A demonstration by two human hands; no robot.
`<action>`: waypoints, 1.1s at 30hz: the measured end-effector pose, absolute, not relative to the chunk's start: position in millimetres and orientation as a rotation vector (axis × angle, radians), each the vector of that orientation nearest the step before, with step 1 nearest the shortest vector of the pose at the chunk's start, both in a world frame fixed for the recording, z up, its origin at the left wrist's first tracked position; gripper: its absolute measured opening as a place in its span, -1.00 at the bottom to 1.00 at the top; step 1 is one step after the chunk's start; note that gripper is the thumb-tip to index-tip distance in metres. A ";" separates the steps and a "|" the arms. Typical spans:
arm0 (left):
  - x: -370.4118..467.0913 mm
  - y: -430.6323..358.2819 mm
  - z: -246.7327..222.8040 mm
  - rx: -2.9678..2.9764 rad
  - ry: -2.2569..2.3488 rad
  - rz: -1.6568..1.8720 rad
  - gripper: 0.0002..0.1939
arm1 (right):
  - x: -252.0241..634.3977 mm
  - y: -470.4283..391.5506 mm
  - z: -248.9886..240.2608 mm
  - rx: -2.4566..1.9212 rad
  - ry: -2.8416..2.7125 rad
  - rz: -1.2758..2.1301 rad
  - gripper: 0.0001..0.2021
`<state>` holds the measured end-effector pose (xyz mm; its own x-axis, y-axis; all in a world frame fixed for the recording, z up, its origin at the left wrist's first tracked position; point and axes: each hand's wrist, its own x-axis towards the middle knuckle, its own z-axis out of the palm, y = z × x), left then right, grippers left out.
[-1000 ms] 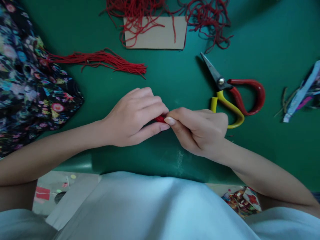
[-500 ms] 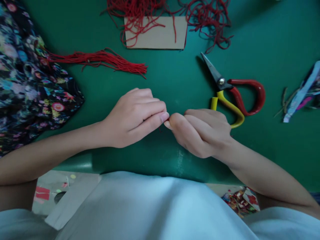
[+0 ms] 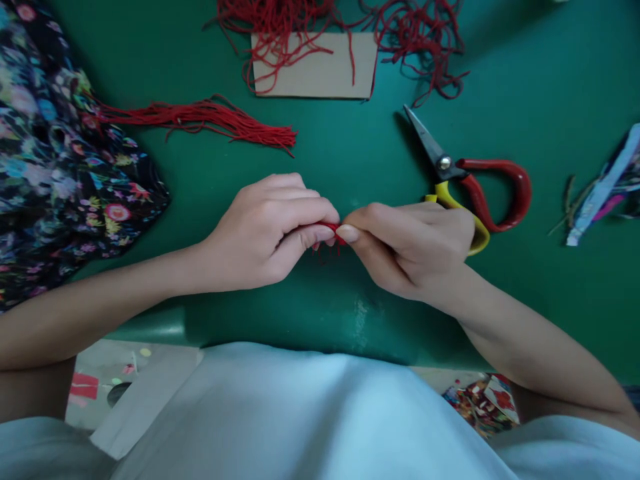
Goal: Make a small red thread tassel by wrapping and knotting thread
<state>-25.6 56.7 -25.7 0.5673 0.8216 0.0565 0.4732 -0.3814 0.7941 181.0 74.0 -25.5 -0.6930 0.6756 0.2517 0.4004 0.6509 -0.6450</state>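
My left hand (image 3: 275,230) is closed, with thumb and forefinger pinching red yarn (image 3: 334,230). My right hand (image 3: 415,243) pinches the same yarn from the other side, its thumb tip close to the left one. Only a little of the yarn shows between the fingertips, and faint strands hang below them; the rest is hidden by my hands. Behind my right hand lie scissors (image 3: 444,164) with one red and one yellow handle loop, the yellow one partly covered by that hand. Beyond my left hand a bundle of red yarn strands (image 3: 220,122) lies flat.
Loose red yarn (image 3: 420,40) is heaped at the far side, partly over a piece of cardboard (image 3: 310,73). Dark floral fabric (image 3: 75,173) covers the left of the green table (image 3: 525,307). Cloth scraps (image 3: 605,187) lie at the right edge.
My right hand has turned and risen slightly, its thumb now showing on top. Red yarn has come into sight between the fingertips of both hands.
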 end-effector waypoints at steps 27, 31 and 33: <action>-29.6 56.7 -31.7 2.820 0.854 1.153 -0.82 | 171.0 71.9 -20.9 -0.957 -1.706 1.827 -0.56; -33.0 62.3 -25.4 3.022 0.762 1.111 -0.84 | 171.0 73.0 -22.2 -0.902 -1.812 1.768 -0.57; -32.9 60.9 -26.9 3.038 0.779 1.081 -0.82 | 171.5 72.5 -20.7 -0.916 -1.901 1.654 -0.59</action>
<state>-32.9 60.9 -26.9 0.6798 0.3695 0.6335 0.4836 -0.8753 -0.0084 171.5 72.5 -20.7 -0.6749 0.7331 -0.0844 0.1851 0.0575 -0.9810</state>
